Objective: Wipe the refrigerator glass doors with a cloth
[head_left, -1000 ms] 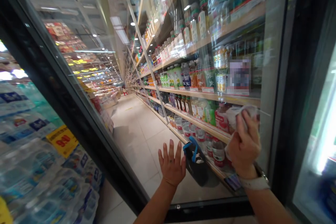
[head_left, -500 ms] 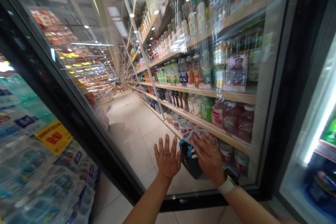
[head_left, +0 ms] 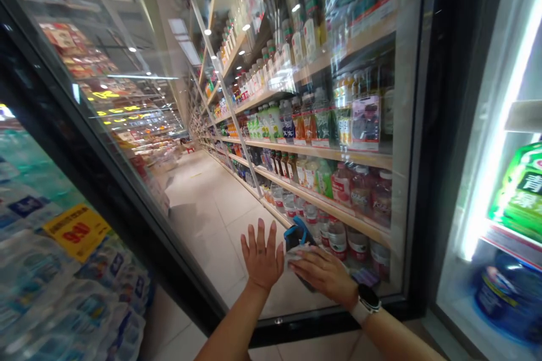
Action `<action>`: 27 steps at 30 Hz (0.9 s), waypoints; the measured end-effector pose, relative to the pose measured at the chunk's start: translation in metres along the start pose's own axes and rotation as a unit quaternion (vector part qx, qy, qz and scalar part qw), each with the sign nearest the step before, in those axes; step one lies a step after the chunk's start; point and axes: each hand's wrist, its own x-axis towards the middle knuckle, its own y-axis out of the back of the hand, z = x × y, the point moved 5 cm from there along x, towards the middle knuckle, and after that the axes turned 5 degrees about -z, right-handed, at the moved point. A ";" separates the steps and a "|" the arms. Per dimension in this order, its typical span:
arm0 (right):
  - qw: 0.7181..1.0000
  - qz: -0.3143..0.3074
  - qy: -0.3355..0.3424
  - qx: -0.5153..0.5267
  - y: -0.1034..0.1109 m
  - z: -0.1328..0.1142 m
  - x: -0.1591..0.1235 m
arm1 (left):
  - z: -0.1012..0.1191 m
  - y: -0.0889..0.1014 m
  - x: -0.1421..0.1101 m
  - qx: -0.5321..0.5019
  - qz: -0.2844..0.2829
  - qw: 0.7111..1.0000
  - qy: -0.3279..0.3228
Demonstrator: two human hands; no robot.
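Observation:
My left hand (head_left: 263,259) lies flat against the glass of the cooler door (head_left: 305,322), fingers spread and holding nothing. Just to its right, my right hand (head_left: 328,277) presses a white cloth (head_left: 296,255) to the lower part of the pane. Its fingers cover much of the cloth. A watch (head_left: 367,296) with a pale strap is on my right wrist. Through the glass, a dark container with a blue strap (head_left: 298,228) shows on the floor, partly hidden behind the cloth and right hand.
Shelves of bottled drinks (head_left: 313,124) run along the right behind the pane. Shrink-wrapped water packs (head_left: 84,304) with a yellow price sign (head_left: 76,231) stand at left. At far right, the lit cooler interior holds a green bottle (head_left: 520,197). A tiled aisle (head_left: 199,192) stretches away.
My right hand has swept the cloth down and left across the glass, from the right side to beside my left hand. The left hand stays spread; the view has shifted somewhat right.

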 end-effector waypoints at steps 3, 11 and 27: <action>0.999 0.009 -0.041 -0.030 0.015 0.015 0.018 | 0.001 0.003 0.001 -0.003 -0.002 1.000 -0.003; 0.935 0.185 -0.295 -0.066 0.064 0.072 0.044 | 0.004 0.013 0.001 0.008 -0.013 1.000 -0.008; 0.969 0.131 -0.210 -0.020 0.026 0.017 0.044 | 0.007 0.019 0.000 0.002 -0.010 1.000 -0.007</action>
